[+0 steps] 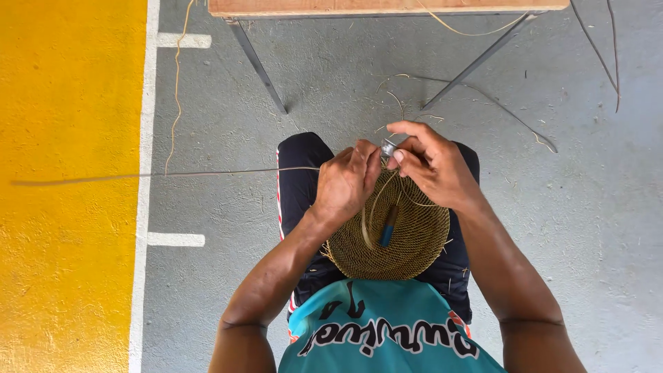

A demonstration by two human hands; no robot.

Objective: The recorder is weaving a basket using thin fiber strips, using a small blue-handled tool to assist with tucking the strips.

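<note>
both hands (390, 173) pinch, seemingly, the woven disc's (407, 242) far rim.

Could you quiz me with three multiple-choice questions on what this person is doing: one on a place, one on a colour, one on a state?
1. Where does the woven disc rest?
A. on the bench
B. on the lap
C. on the floor

2. What colour is the floor strip on the picture's left?
A. yellow
B. red
C. green

3. How are the left hand and right hand?
A. both flat and open
B. one hangs idle
C. both pinched at the disc's far edge

Answers: B, it lies across the thighs; A, painted yellow; C, fingers closed at the rim.
</note>
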